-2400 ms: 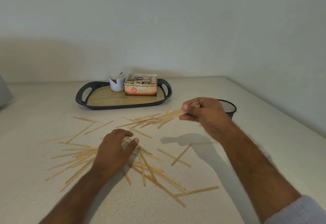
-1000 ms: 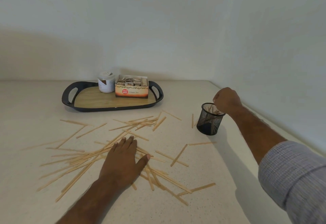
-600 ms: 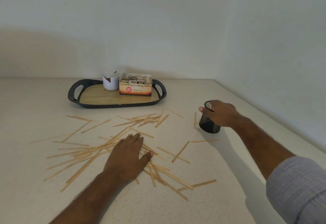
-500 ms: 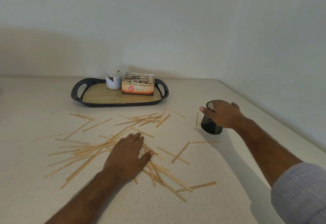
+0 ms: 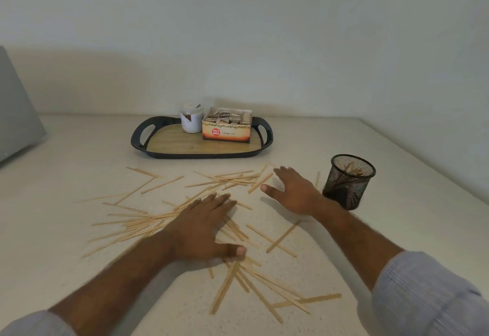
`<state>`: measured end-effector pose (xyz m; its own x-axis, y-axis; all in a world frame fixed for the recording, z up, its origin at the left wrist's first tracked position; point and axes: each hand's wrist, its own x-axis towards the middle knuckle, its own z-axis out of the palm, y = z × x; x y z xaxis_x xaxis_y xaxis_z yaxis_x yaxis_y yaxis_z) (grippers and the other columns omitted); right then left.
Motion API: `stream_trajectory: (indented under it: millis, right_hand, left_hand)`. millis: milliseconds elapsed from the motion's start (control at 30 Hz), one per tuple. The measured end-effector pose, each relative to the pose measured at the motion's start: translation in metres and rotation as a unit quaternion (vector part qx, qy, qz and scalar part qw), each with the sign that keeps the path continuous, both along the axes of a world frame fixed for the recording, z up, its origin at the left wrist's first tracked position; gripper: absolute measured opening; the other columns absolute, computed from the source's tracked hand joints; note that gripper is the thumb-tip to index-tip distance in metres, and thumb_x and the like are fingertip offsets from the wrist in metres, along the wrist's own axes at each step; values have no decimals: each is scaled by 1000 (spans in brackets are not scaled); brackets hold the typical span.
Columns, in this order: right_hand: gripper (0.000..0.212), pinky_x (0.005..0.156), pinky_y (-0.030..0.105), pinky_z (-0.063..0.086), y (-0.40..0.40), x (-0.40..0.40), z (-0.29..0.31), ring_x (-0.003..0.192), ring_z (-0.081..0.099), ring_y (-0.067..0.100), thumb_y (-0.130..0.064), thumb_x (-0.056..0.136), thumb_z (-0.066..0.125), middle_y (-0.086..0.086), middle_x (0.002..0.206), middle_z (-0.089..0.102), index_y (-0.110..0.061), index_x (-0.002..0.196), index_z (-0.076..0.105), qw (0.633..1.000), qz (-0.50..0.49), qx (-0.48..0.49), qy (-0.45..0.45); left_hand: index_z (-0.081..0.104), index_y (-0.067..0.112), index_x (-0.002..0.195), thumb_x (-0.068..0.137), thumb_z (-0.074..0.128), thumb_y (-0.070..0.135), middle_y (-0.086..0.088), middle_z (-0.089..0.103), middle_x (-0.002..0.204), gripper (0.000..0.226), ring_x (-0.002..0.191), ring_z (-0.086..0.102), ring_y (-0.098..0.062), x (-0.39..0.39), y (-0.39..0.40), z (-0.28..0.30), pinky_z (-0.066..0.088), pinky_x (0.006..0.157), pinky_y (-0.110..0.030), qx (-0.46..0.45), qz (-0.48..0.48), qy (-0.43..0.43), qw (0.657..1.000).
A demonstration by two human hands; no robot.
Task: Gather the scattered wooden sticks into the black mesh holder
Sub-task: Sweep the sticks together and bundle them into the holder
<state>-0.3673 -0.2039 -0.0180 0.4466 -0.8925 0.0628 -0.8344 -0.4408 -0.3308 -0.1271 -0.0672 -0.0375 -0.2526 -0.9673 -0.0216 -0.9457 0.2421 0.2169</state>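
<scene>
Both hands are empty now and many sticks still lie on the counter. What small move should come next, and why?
Probably lower the right hand onto the sticks near the tray and pinch a few. It hovers open beside them, and the black mesh holder stands close on its right, so the carry is short.

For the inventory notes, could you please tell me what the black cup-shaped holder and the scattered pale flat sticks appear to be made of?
The black cup-shaped holder looks like painted metal wire mesh: sticks inside show through its fine grid. The scattered pale flat sticks look like unfinished light wood, matte and tan.
</scene>
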Motion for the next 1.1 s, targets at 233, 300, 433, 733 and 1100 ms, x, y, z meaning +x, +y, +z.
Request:
stream_trajectory:
  millis: [233,300,433,733,1100]
  right_hand:
    - [99,114,59,-1,-26,45,-16,149,-7,26,-90,72,11,0,163,-3,-33,152,2,995,39,34,85]
    - [105,112,62,-7,-26,60,-20,148,-14,25,-96,62,4,-5,162,-10,-39,150,-4,993,43,44,105]
    - [107,112,63,-12,-17,79,-20,147,-18,26,-98,58,3,-5,162,-13,-43,149,-6,990,72,57,110]
    - [95,112,53,-15,19,73,-31,148,-13,18,-94,69,8,-8,161,-7,-42,147,-6,981,179,44,62]
    - [117,113,62,-8,-24,10,-19,143,-14,48,-94,63,-1,21,160,-5,-20,153,-1,976,-201,53,61]
  left_hand:
    - [19,30,154,77,20,86,5,11,164,95,150,9,-16,79,-35,31,14,117,-43,-44,109,-7,993]
    - [22,25,154,80,19,81,0,14,164,92,150,14,-20,104,-48,33,19,117,-47,-40,145,-26,988]
    - [24,18,153,80,18,77,-4,15,164,94,149,17,-22,145,-67,27,21,116,-48,-23,200,-45,978]
    - [24,7,149,74,1,83,-15,24,159,109,143,27,-32,151,-78,-1,32,112,-52,15,222,-80,972]
    - [7,18,156,78,5,83,-6,-2,165,101,151,-3,-24,69,-58,-9,3,120,-43,39,104,-29,993]
